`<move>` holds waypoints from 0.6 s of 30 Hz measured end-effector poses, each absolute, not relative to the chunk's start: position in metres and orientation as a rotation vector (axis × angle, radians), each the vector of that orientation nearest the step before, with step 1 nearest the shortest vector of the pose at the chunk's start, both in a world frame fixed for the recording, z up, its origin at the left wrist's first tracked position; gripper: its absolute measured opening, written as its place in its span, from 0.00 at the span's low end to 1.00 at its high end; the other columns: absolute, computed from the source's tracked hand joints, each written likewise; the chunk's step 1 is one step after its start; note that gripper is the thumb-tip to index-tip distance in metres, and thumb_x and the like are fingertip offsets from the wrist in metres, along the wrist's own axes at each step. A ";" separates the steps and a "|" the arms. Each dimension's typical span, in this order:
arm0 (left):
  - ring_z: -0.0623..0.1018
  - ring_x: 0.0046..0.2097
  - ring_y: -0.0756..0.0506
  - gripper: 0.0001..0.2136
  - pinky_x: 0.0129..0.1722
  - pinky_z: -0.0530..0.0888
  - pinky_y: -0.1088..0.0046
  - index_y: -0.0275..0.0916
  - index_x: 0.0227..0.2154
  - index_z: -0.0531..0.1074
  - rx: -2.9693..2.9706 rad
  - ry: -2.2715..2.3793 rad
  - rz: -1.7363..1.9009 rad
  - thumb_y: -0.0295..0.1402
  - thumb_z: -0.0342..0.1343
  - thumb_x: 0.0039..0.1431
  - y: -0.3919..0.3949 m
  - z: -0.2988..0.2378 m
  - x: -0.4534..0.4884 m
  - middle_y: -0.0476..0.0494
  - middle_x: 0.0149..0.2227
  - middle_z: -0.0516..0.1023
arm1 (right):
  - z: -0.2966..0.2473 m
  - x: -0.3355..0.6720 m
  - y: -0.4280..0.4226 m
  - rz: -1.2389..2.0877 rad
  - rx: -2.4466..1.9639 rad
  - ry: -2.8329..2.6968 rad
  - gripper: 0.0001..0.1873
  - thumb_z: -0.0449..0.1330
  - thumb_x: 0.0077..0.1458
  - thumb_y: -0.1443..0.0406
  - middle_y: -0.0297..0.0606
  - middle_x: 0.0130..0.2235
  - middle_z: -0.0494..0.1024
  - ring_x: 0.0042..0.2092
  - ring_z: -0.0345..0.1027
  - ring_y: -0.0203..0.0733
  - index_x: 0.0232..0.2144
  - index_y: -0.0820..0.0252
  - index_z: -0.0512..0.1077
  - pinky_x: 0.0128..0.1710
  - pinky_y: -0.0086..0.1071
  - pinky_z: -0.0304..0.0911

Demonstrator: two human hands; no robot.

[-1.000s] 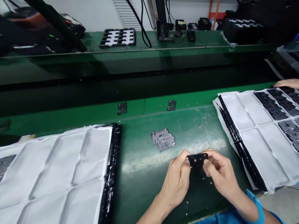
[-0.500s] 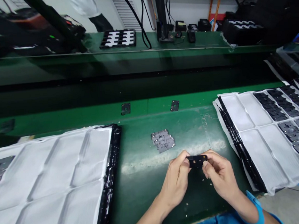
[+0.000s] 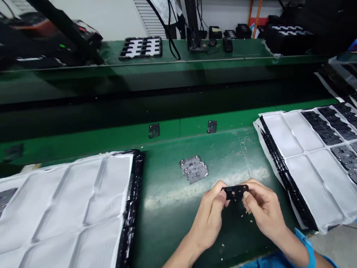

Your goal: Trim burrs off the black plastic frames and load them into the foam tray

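Observation:
A small black flat part is pinched at its two ends between my left hand and my right hand, just above the green bench top. Both hands have their fingers closed on it. A short fanned stack of grey flat parts lies on the bench a little beyond my hands. Tiny pale specks lie on the green surface beneath my hands.
A white-lined tray lies at the left, its cells mostly bare. At the right a similar tray holds several rows of dark parts. Two small black parts sit on the belt edge. A far bench carries a black tray and equipment.
The two black parts on the belt have drifted to the right. Another person's hand at the far right tray has gone. My hands have tilted the black part slightly.

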State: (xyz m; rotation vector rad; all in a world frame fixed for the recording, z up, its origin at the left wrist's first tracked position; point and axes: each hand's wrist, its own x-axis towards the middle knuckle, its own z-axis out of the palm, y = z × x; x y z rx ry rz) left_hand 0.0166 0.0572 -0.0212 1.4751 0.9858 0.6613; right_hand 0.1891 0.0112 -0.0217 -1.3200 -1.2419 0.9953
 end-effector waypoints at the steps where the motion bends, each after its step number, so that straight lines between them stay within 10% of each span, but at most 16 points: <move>1: 0.64 0.30 0.46 0.17 0.34 0.61 0.69 0.44 0.28 0.58 1.470 0.996 0.669 0.39 0.35 0.74 0.058 -0.022 0.017 0.53 0.27 0.62 | -0.021 0.189 0.011 0.984 -1.315 -1.252 0.12 0.57 0.68 0.64 0.37 0.32 0.74 0.26 0.65 0.36 0.37 0.60 0.80 0.24 0.29 0.61; 18: 0.67 0.30 0.46 0.17 0.34 0.63 0.70 0.43 0.27 0.61 1.508 0.971 0.658 0.38 0.38 0.73 0.061 -0.027 0.018 0.52 0.26 0.65 | -0.024 0.192 0.011 0.967 -1.335 -1.288 0.13 0.56 0.69 0.65 0.37 0.33 0.74 0.27 0.67 0.37 0.38 0.58 0.81 0.25 0.29 0.63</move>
